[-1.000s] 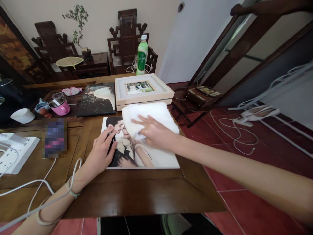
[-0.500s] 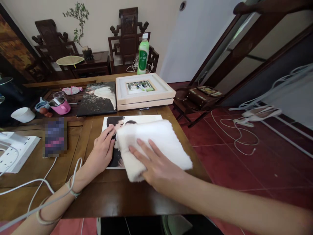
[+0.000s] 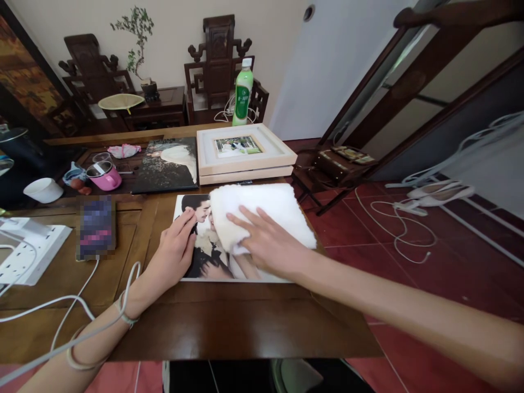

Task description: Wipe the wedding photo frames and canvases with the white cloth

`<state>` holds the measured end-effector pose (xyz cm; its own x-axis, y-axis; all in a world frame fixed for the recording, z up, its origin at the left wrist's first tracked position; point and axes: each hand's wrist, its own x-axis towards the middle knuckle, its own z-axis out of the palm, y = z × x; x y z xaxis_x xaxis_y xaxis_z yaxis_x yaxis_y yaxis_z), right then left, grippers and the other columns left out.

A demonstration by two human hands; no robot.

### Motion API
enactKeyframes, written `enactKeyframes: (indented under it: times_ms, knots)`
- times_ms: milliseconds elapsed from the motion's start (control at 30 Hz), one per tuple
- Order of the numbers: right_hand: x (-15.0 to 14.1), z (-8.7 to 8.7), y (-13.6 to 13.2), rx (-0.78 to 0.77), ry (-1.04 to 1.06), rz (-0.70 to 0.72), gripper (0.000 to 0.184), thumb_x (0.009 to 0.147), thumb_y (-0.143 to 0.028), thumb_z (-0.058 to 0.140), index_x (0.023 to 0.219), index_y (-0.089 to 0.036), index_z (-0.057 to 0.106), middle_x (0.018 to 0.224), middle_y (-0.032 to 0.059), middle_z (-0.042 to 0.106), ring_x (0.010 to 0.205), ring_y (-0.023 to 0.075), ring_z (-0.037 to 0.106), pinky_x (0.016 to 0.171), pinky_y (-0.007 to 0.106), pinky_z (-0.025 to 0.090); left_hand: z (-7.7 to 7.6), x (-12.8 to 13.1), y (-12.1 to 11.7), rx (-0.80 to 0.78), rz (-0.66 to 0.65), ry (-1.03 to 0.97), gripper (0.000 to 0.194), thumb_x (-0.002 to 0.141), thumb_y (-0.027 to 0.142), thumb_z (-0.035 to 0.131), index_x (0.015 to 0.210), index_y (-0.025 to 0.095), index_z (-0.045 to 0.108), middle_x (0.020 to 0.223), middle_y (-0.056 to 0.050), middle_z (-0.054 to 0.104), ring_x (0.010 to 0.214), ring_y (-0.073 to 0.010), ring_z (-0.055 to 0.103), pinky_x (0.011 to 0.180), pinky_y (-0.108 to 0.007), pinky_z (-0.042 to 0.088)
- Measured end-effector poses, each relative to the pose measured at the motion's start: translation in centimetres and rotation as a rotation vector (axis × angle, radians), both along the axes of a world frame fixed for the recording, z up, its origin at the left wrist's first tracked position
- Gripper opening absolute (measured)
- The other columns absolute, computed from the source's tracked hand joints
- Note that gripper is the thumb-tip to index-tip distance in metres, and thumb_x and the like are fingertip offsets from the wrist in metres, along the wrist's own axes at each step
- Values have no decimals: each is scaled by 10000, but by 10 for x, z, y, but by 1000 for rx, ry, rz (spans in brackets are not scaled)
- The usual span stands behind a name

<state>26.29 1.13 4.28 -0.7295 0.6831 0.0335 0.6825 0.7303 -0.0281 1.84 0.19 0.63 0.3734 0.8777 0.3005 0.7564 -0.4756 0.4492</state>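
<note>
"Sockets are catching our eye first: a white power strip point(image 3: 35, 248) is lying at the left edge, and a white cup point(image 3: 43, 190) is standing beyond it. What are we meeting next?"

"We are passing a pixelated object point(image 3: 96, 226) (too blurred for us to name), a pink mug point(image 3: 107, 178) and a dark picture panel point(image 3: 164, 169). Then our left hand point(image 3: 174, 251) is resting on the left side of a photo panel point(image 3: 210, 251), its fingers lying close together, neither clenching nor grasping anything."

"Where is that photo panel lying?"

"Flat on the table point(image 3: 254, 322), towards our side, with two stacked pale frames point(image 3: 245, 171) sitting beyond it and a green bottle point(image 3: 242, 98) standing behind those."

"And what is changing there?"

"The white cloth point(image 3: 266, 204) is no longer overhanging the panel's near edge, as it was doing half a second ago; it is now covering the far right part. Our right hand point(image 3: 272, 240) is travelling with it, fingers spreading over the top rather than curling round it."

"What is that meaning for us?"

"The near strip is showing again. Our left hand is keeping its place, so we are judging that it is steadying the panel under the cloth."

"Past the cloth?"

"A brown case point(image 3: 332, 166) is sitting above the red floor point(image 3: 352, 232)."
</note>
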Motion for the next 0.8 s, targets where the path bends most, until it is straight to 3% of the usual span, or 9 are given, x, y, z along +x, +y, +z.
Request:
enactKeyframes:
  times_ms: [167,267,367,467,600,700,800]
  knots:
    - [-12,6,33,66,-28,-107,219,912,-208,604,1015,-82,751,1498,235,427,1385,484,341,1058,664,369,2,1,-1,-34,14,-2,448,1011,250,346,1453,203,406,1552,-140,394,1456,-252,338,1172,-517,302]
    - [-25,9,32,42,-53,-109,214,906,-181,607,1049,-92,739,1509,236,412,1388,487,332,1059,679,353,6,2,0,-30,31,-66,458,1022,291,346,1473,217,377,1557,-124,393,1452,-236,348,1187,-493,291]
    - [-39,9,15,15,-57,9,203,894,-114,577,981,-127,760,1520,209,408,1387,481,336,1070,696,323,9,1,0,13,60,-144,491,1032,346,333,1502,203,338,1574,-124,366,1464,-221,325,1210,-454,260]
    - [-47,4,-14,2,3,219,222,918,-177,562,885,-145,779,1515,191,425,1374,498,347,1053,726,321,11,0,0,52,80,-206,522,1035,389,325,1526,212,299,1598,-110,324,1474,-219,304,1218,-444,243]
    - [-35,-1,-47,31,161,443,236,913,-189,572,808,-181,782,1466,161,504,1356,483,389,1035,744,339,12,-1,0,62,85,-249,528,1036,409,311,1513,186,337,1589,-118,343,1474,-215,304,1220,-425,237]
    - [-13,1,-57,-22,202,465,257,886,-107,567,738,-164,770,1452,163,518,1355,477,394,1045,731,347,10,0,0,20,78,-205,526,1035,417,301,1484,160,392,1572,-138,368,1467,-218,323,1214,-424,253]
    - [9,7,-53,-137,155,363,219,808,-38,582,787,-136,777,1467,179,495,1370,482,363,1073,708,335,7,1,0,-50,39,-73,509,1032,382,316,1480,154,394,1574,-154,359,1475,-238,304,1194,-458,280]
